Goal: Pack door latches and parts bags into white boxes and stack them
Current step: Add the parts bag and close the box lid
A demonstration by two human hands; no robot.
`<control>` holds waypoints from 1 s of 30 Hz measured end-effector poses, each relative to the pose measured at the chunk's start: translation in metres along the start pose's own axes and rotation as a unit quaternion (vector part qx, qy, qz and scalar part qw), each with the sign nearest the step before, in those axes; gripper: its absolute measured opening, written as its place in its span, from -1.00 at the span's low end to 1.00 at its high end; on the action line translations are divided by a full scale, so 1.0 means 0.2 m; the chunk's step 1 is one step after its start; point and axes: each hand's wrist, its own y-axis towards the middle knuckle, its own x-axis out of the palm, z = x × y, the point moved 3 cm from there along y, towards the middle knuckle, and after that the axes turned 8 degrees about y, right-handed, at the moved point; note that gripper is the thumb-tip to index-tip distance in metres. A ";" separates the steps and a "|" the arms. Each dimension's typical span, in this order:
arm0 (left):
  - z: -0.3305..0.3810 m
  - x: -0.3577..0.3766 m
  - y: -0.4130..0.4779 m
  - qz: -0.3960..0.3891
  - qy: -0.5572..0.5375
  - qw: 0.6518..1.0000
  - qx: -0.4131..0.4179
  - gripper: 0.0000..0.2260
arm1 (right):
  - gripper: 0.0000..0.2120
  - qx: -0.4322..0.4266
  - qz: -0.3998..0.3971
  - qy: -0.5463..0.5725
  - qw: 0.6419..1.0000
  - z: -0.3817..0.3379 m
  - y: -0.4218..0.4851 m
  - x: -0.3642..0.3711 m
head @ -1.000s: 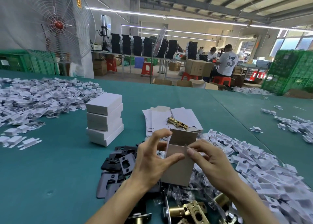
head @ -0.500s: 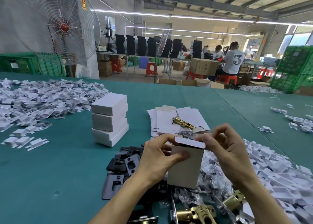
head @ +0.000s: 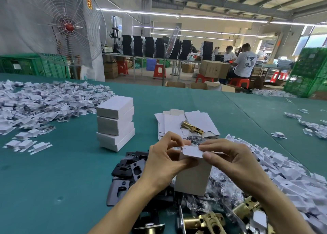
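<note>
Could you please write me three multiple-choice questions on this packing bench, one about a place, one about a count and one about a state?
1. Where does the lone brass latch lie?
A. on the flat cartons
B. on a red stool
C. in a green crate

2. How many white boxes are in the stack?
A. two
B. three
C. five

3. How is the held box?
A. flattened
B. upright, with the left hand and the right hand at its top flap
C. set on the stack

Answers: 1 A, it rests on the unfolded cartons beyond the hands. 2 B, three closed boxes lie one on another. 3 B, both hands grip the standing box at its flap.
</note>
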 end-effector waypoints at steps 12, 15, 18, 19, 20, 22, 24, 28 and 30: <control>0.07 0.00 0.00 0.032 0.012 0.999 0.031 -0.83 | -0.89 -0.045 0.086 -0.034 0.995 -0.03 0.01 0.03; 0.06 0.00 0.01 0.038 0.011 0.998 0.042 -0.88 | -0.87 -0.045 0.058 -0.050 0.996 -0.05 0.01 0.04; 0.04 0.00 0.00 0.028 0.016 0.998 0.051 -0.91 | -0.84 -0.029 0.020 -0.041 0.999 -0.05 0.01 0.02; 0.04 0.00 -0.01 0.022 0.021 0.998 0.054 -0.92 | -0.83 -0.016 0.008 -0.038 0.999 -0.04 0.00 0.00; 0.03 0.00 -0.01 0.018 0.031 0.998 0.061 -0.93 | -0.81 -0.003 -0.003 -0.040 0.999 -0.03 0.00 -0.01; 0.03 0.00 -0.02 0.017 0.063 0.994 0.087 -0.90 | -0.85 0.021 -0.029 -0.049 0.998 0.00 -0.01 -0.01; 0.02 0.00 -0.02 0.017 0.070 0.993 0.089 -0.84 | -0.81 0.036 -0.044 -0.049 0.997 0.01 -0.01 -0.01; 0.00 0.01 -0.02 0.016 0.004 1.000 0.014 -0.77 | -0.83 0.042 -0.022 -0.060 0.997 0.03 -0.01 0.00; -0.01 0.02 -0.02 0.001 -0.008 0.999 -0.033 -0.67 | -0.84 0.048 0.011 -0.025 0.998 0.05 0.00 0.00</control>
